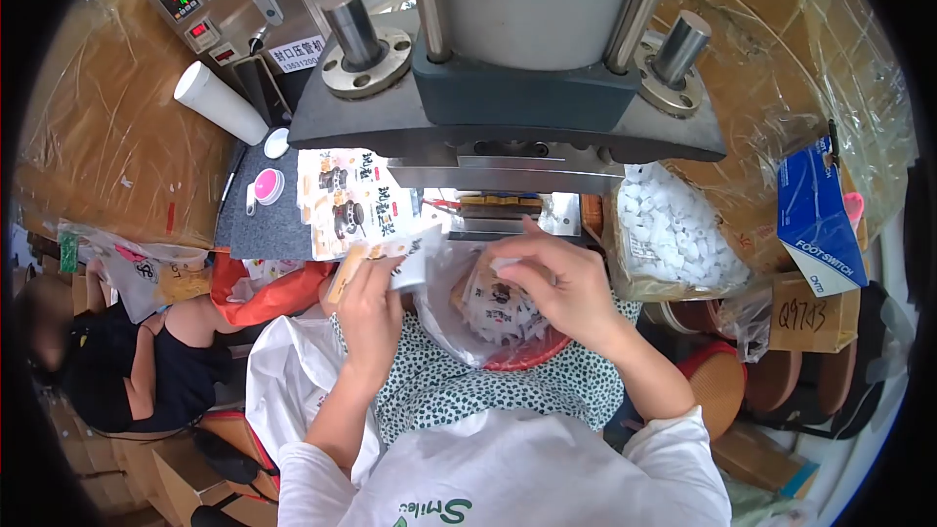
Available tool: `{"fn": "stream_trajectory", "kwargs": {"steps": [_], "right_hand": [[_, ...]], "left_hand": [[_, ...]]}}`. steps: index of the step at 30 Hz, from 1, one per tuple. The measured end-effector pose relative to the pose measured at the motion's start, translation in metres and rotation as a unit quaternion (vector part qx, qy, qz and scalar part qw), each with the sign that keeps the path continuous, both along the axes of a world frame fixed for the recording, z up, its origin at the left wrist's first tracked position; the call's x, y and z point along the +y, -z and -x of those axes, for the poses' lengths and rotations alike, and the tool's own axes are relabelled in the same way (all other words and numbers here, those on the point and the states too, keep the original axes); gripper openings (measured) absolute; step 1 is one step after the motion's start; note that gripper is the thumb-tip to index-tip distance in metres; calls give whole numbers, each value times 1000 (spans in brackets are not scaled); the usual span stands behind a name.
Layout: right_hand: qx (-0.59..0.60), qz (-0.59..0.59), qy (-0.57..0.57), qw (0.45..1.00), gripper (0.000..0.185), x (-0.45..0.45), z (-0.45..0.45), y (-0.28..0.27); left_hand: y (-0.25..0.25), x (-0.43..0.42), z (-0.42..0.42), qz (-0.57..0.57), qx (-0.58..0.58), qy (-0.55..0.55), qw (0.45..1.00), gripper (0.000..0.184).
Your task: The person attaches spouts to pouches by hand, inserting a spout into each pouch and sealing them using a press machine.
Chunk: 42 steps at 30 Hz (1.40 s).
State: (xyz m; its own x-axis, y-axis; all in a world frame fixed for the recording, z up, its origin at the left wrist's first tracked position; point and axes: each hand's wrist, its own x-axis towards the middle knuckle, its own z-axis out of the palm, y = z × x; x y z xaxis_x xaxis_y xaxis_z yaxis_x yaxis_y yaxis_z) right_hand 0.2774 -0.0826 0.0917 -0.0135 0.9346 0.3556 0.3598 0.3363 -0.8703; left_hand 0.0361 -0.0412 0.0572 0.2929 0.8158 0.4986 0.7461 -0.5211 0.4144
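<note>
My left hand point(371, 307) is closed around a white and yellow printed pouch point(418, 256), held up in front of the press. Thumb and forefinger of my right hand point(561, 283) come together at a small white plastic piece point(502, 264), partly hidden by the fingers. Below that hand, a red basin point(532, 359) lined with clear plastic rests at my lap. Inside it lie printed pouches point(493, 307) and white pieces. A stack of flat printed pouches point(353, 197) is on the table to the left.
The metal sealing press point(508, 176) stands directly ahead. On its right is a box of small white plastic pieces point(673, 234); a blue foot-switch box point(818, 210) is farther right. A white cup point(220, 102) lies at left. Another person point(146, 361) sits at far left.
</note>
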Motion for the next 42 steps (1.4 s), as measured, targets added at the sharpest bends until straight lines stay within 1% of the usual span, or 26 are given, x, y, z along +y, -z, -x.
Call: {"fn": "stream_trajectory", "kwargs": {"steps": [1, 5, 7, 8, 9, 10, 11, 12, 13, 14, 16, 18, 19, 21, 22, 25, 26, 27, 28, 30, 33, 34, 36, 37, 40, 42], "right_hand": [[-34, -50, -5, 998, 19, 5, 4, 3], [-27, -47, -35, 998, 19, 9, 12, 9], [2, 1, -55, 998, 17, 5, 9, 12], [43, 65, -35, 996, 20, 4, 7, 13], [85, 129, -13, 988, 22, 3, 5, 14], [126, 192, 8, 973, 25, 1, 3, 17], [132, 140, 51, 980, 29, 1, 0, 29], [90, 88, 93, 988, 29, 1, -5, 30], [47, 36, 133, 989, 30, 0, -12, 30], [3, -17, 172, 985, 31, -1, -20, 29], [-95, -8, 173, 980, 29, -13, -37, 12], [-190, 29, 162, 968, 28, -27, -52, -6], [-260, 29, 217, 941, 27, -30, -59, -9], [-398, 20, 308, 864, 26, -28, -72, -9], [-424, 38, 303, 852, 26, -27, -79, 1], [-456, 94, 284, 838, 27, -21, -91, 22], [-437, 107, 272, 851, 26, -21, -93, 21], [-416, 123, 259, 863, 26, -22, -95, 20], [-396, 137, 248, 874, 25, -22, -96, 18], [-384, 138, 247, 879, 24, -23, -97, 17], [-404, 143, 242, 870, 20, -17, -95, 12], [-418, 146, 241, 864, 17, -17, -95, 9], [-332, 108, 265, 899, 19, -21, -93, 4], [-286, 89, 275, 914, 19, -22, -91, -1], [-130, 72, 149, 978, 24, -25, -63, -33], [-107, 69, 40, 991, 20, -19, -35, -35]], "left_hand": [[-5, -5, -3, 2, 6, -6, 1000, 35], [-11, -14, -11, 27, -2, 84, 996, 30], [2, -17, -17, 107, -51, 129, 985, 27], [9, -18, -21, 147, -75, 151, 975, 26], [13, -17, -28, 160, -91, 164, 969, 12], [11, -14, -37, 247, -103, 155, 951, 11], [6, -10, -46, 331, -113, 143, 926, 13], [4, -6, -52, 412, -122, 130, 893, 17], [20, 2, -58, 383, -184, 142, 894, 26], [30, 9, -62, 448, -234, 129, 853, 25], [31, 29, -75, 567, -325, 102, 750, 24], [28, 42, -83, 593, -385, 102, 700, 26], [28, 45, -85, 604, -414, 102, 673, 27], [39, 45, -85, 596, -402, 105, 687, 27], [44, 44, -83, 592, -394, 106, 695, 28], [37, 47, -59, 332, -164, 67, 926, 26], [27, 48, -48, 412, -288, 20, 864, 27], [26, 53, -29, 255, -178, 7, 950, 35], [36, 57, -13, 33, -36, -6, 999, 41], [63, 45, 10, -33, 187, -85, 978, 51], [63, 31, 12, -85, 194, -60, 975, 45], [59, 31, 16, -25, 155, -56, 986, 40], [43, 29, 30, 95, 72, -54, 991, 30], [39, 27, 31, 97, 25, -72, 992, 21], [15, 5, 15, 34, -18, -23, 999, 23], [-5, -9, -3, 2, -5, 3, 1000, 28]]}}
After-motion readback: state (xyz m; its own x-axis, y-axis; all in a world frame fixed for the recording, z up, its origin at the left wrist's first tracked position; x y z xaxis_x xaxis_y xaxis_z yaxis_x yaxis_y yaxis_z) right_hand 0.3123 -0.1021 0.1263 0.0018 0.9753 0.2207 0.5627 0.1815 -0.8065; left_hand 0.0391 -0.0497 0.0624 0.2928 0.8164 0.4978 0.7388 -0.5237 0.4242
